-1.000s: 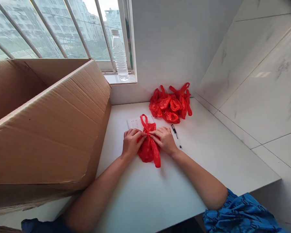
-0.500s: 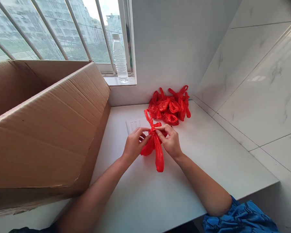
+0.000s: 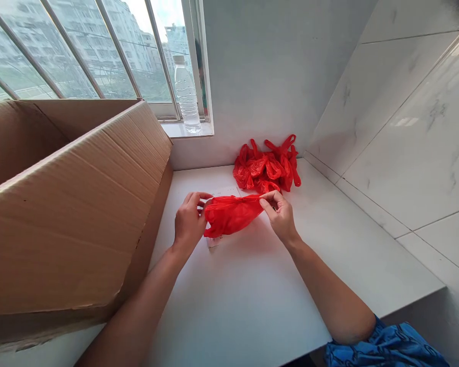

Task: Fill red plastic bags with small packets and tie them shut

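Observation:
A red plastic bag (image 3: 232,215) is stretched sideways between my two hands, just above the white table. My left hand (image 3: 190,218) grips its left end, thumb hidden behind the fingers and the plastic. At the other end, my right hand (image 3: 278,213) pinches a gathered corner between thumb and fingers. Under the bag lies a white paper (image 3: 214,242) with small marks, mostly covered. Behind it, against the wall, sits a pile of several red plastic bags (image 3: 268,165) with loop handles.
On the left a large open cardboard box (image 3: 80,214) stands on the white table (image 3: 229,306). A clear water bottle (image 3: 187,97) is on the sill of the barred window. Marble-look tiles (image 3: 413,132) line the right wall.
The tied, twisted bag with hanging loops is now spread out flat sideways. My hands have moved apart, the left to the left and the right slightly right.

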{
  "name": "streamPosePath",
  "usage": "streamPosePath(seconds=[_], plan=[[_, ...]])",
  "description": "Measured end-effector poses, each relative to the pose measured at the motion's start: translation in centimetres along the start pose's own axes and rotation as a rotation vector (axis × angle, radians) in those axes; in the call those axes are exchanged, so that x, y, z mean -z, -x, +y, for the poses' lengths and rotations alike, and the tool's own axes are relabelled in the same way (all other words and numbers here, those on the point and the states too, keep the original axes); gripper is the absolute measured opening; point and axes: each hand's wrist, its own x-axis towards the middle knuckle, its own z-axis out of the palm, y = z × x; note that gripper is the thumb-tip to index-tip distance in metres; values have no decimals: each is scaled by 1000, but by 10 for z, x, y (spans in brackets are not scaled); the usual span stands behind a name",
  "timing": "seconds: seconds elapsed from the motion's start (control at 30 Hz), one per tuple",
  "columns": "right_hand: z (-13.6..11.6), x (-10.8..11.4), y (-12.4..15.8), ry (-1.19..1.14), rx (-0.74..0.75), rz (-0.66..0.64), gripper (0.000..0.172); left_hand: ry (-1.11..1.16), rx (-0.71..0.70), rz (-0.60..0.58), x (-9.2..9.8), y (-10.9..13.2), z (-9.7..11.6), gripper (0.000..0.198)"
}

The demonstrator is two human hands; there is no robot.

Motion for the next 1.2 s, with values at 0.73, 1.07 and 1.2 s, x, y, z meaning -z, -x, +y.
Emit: streamPosePath(seconds=[0.73, 1.07, 1.2], plan=[[5, 6, -3, 43, -69, 62, 27, -54, -145, -73, 12, 1, 13, 10], [-22, -5, 12, 175, 67, -246, 19, -285, -391, -240, 10, 9, 26, 19], [-7, 9, -1, 39, -2, -33, 22, 12, -147, -32, 16, 2, 19, 15]])
